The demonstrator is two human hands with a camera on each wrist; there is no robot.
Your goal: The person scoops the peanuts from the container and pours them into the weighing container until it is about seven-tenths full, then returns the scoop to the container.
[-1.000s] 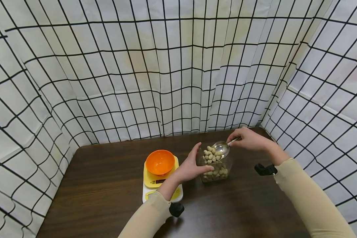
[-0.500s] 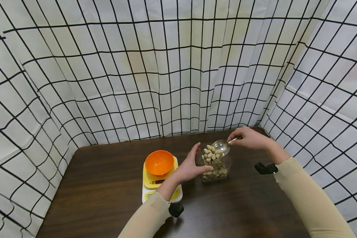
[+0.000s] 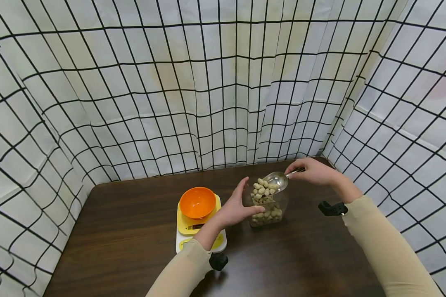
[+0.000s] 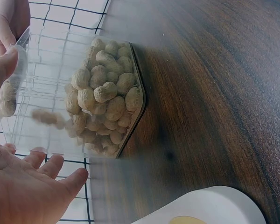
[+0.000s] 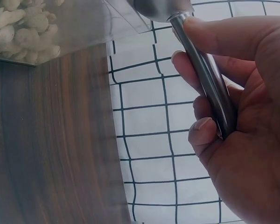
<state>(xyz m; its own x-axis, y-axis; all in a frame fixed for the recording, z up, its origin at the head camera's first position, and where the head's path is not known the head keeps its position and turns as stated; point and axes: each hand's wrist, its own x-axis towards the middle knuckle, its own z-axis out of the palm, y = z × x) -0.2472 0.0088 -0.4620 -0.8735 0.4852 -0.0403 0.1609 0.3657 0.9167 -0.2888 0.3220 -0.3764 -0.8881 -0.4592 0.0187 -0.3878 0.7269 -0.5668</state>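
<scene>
My left hand [image 3: 235, 209] grips a clear plastic container [image 3: 282, 201], thumb and fingers spread on opposite sides near its rim. Peanuts [image 4: 102, 91] fill the lower part of it. Between finger and thumb, my right hand [image 3: 313, 170] holds a metal scoop [image 3: 277, 180] by its handle [image 5: 207, 79]. The scoop tilts down to the left over the container's mouth, heaped with peanuts at its front. In the left wrist view, a blurred peanut [image 4: 45, 117] shows inside the container, above the pile.
An orange bowl [image 3: 198, 202] stands on a yellow and white kitchen scale [image 3: 185, 227], left of the container. My left forearm crosses over part of the scale. Grid-patterned white curtains [image 3: 171, 103] enclose the back and sides of the dark wooden table [image 3: 126, 231].
The scoop and right hand stay almost in place, with the scoop's peanuts shifting slightly. The whole head view drifts a little to the left. Left hand keeps its hold on the container.
</scene>
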